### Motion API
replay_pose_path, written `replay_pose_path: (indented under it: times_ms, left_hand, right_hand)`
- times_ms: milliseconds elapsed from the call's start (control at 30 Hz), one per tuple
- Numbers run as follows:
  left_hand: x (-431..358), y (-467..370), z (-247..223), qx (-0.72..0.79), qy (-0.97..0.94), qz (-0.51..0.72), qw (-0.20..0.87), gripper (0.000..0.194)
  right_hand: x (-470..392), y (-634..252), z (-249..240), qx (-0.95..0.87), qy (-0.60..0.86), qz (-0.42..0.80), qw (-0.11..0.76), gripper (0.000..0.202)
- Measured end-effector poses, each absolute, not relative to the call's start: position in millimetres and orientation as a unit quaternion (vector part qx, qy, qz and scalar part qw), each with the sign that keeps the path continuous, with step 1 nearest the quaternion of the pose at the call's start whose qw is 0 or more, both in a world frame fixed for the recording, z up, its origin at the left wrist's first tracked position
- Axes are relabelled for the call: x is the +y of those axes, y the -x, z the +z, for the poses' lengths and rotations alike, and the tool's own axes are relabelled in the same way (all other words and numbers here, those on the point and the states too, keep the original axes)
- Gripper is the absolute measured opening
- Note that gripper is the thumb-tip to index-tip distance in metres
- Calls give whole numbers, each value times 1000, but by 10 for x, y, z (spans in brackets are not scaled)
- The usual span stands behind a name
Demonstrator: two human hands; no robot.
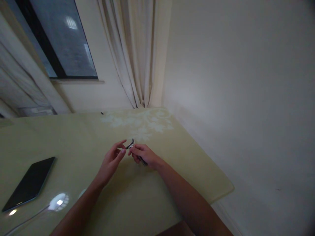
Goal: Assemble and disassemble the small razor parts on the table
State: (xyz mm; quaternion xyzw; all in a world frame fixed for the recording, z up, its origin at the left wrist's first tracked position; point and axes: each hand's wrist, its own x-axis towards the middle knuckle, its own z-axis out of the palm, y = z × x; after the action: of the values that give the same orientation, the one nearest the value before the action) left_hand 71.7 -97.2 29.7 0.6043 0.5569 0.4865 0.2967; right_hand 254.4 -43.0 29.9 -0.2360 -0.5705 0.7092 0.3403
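Note:
My right hand (144,154) is closed around a small dark and silvery item (130,144), whose exact kind I cannot make out. One thin dark arm of it points up and away from the fingers. A dark, narrow piece (142,161) also sticks out below the right palm; whether it belongs to the same item is hidden. My left hand (114,159) meets the item's left end between thumb and fingers, its index finger stretched out above. Both hands are held close together over the pale green tabletop (157,193).
A dark tablet (31,183) lies on the left. Near it are a bright glare and a thin pale line (27,220). One tiny dark object (102,113) sits at the far edge. Curtains (137,49) and a window stand behind; a wall (233,98) borders the right side.

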Motion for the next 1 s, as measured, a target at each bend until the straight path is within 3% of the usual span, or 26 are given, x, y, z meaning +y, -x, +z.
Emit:
replay_pose_path:
  times_ms: [100, 267, 667, 800, 1000]
  left_hand:
    - [-962, -683, 302, 525, -583, 499, 369, 58]
    - [-968, -658, 267, 490, -563, 498, 441, 61]
    - [-928, -653, 170, 440, -516, 573, 460, 47]
    - [-953, -642, 194, 480, -535, 559, 413, 48]
    - [-891, -912, 192, 532, -699, 441, 182, 39]
  right_hand:
    - [-471, -2569, 345, -573, 196, 743, 285, 40]
    - [-507, -2604, 402, -561, 179, 763, 266, 39]
    - [-505, -2608, 413, -550, 149, 779, 262, 40]
    - [-471, -2582, 384, -519, 131, 794, 289, 39]
    - [-249, -2721, 441, -393, 123, 795, 445, 34]
